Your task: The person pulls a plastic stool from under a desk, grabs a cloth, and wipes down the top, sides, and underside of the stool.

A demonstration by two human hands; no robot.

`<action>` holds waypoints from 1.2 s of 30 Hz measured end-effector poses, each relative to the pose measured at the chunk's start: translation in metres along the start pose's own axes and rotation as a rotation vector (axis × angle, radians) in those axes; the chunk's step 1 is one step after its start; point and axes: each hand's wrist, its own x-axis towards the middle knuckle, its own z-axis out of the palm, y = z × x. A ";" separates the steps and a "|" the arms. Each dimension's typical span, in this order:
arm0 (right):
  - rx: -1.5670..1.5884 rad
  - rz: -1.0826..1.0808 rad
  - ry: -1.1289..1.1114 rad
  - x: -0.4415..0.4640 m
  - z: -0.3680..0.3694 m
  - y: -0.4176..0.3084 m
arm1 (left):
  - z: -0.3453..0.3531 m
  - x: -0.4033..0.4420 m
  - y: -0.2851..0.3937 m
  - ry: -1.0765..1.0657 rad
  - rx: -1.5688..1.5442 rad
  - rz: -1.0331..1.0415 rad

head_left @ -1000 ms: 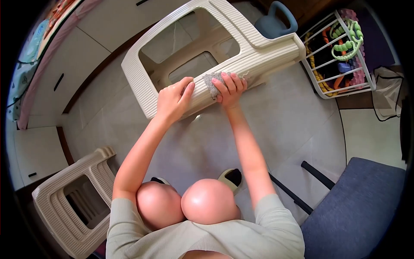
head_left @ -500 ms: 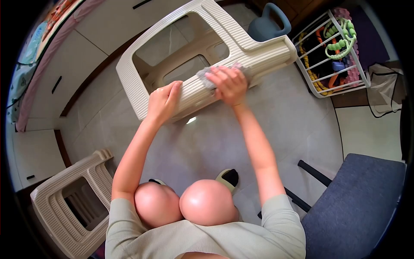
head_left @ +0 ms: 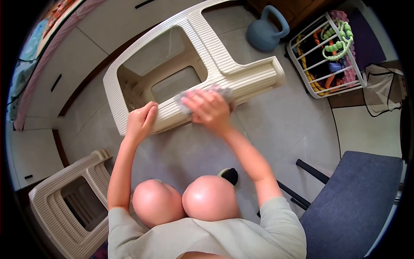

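Note:
A large beige ribbed plastic frame [head_left: 196,32] with wide openings is held tilted in front of my knees. My left hand [head_left: 141,123] is closed round its near edge, thumb on top. Farther right along that edge, my right hand [head_left: 210,108] presses a fluffy grey cloth [head_left: 185,103] flat against the ribbed surface. The cloth is partly covered by my fingers and somewhat blurred.
A similar beige plastic piece [head_left: 47,205] stands at lower left. Beyond the frame is a blue-grey kettlebell [head_left: 263,36], beside a white wire basket [head_left: 317,82] of colourful exercise gear. A dark blue-grey chair [head_left: 351,205] is at right, white cabinets [head_left: 77,56] at left.
The frame and both hands have shifted left and closer to me. My right hand and the cloth have moved a little along the ribbed edge. The kettlebell now shows more fully.

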 end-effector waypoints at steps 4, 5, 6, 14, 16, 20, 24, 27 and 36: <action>-0.075 0.041 0.045 -0.009 -0.006 0.027 | 0.013 0.004 0.026 0.118 0.150 0.111; -0.084 0.031 0.032 -0.008 -0.006 0.025 | 0.015 0.010 0.043 0.120 0.181 0.171; -0.094 0.023 0.019 -0.008 -0.008 0.025 | 0.019 0.016 0.060 0.121 0.213 0.231; -0.079 -0.019 0.034 -0.030 -0.003 0.044 | 0.071 0.055 0.106 0.115 0.324 0.350; -0.079 -0.037 -0.006 -0.025 -0.013 0.054 | 0.074 0.055 0.104 0.156 0.347 0.342; -0.090 0.155 0.013 -0.024 -0.028 0.096 | 0.072 0.058 0.106 0.088 0.368 0.275; -0.053 0.279 0.094 -0.022 -0.040 0.120 | 0.071 0.057 0.109 0.079 0.361 0.278; -0.059 0.446 0.211 -0.021 -0.027 0.107 | 0.070 0.057 0.112 0.063 0.362 0.267; -0.073 0.116 -0.049 -0.025 -0.030 0.090 | 0.069 0.057 0.111 0.041 0.329 0.257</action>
